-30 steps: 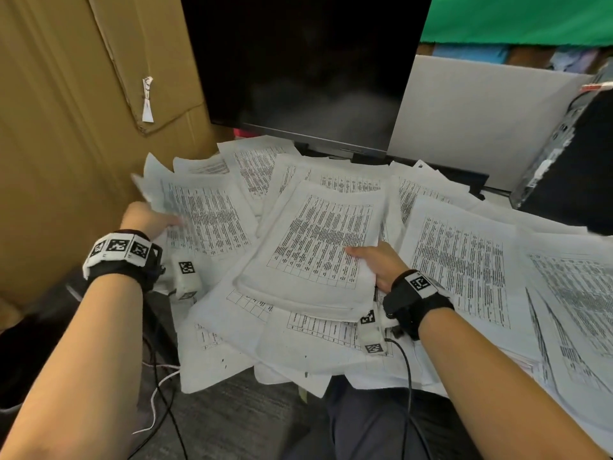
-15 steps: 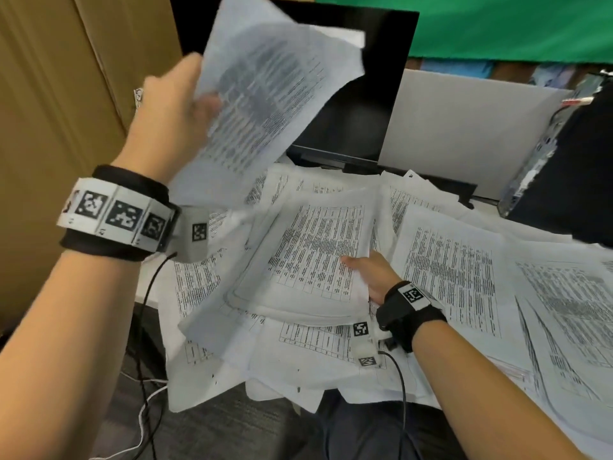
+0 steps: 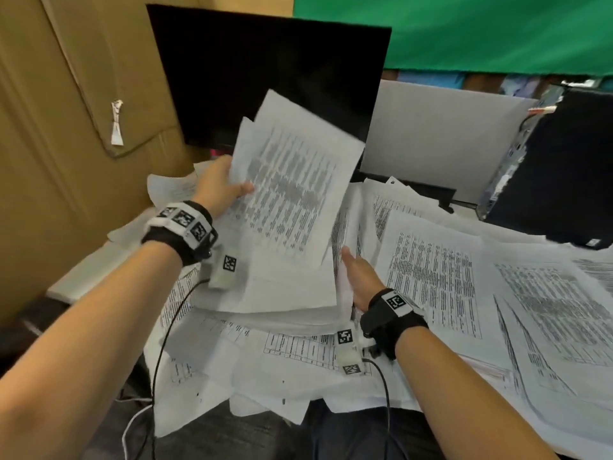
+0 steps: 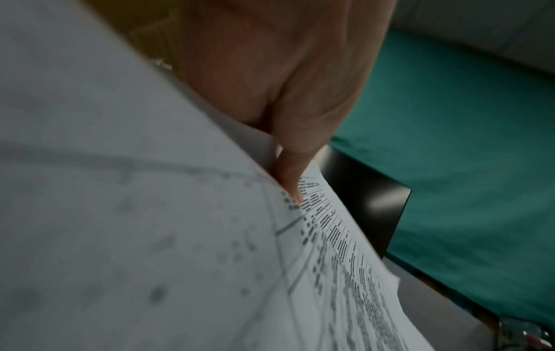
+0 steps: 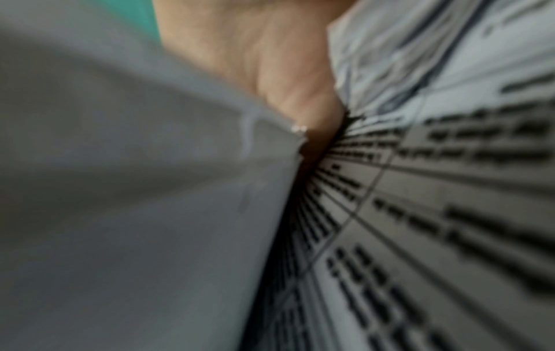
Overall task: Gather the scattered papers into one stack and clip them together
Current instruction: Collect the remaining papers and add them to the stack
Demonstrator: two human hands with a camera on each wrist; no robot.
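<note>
My left hand [image 3: 219, 187] pinches a few printed sheets [image 3: 288, 200] by their left edge and holds them tilted just above the thick paper stack [image 3: 285, 293] in the middle of the desk. In the left wrist view the thumb [image 4: 294, 147] presses on the printed sheets [image 4: 150, 225]. My right hand [image 3: 356, 277] stands against the stack's right edge with the thumb straight; its fingers reach in between papers and are hidden. The right wrist view shows the palm [image 5: 270, 59] between a grey sheet and printed pages [image 5: 420, 213].
Loose printed sheets [image 3: 547, 310] cover the desk to the right and hang over its front edge. A black monitor [image 3: 272, 78] stands behind, cardboard [image 3: 66, 127] at the left, a grey board [image 3: 441, 137] and a dark case [image 3: 564, 167] at the right. Cables [image 3: 162, 343] trail from the wrists.
My left hand lifted sheets off the left side of the desk, swung them high, and has now lowered them over the stack. My right hand shifted from the stack's top to its right edge.
</note>
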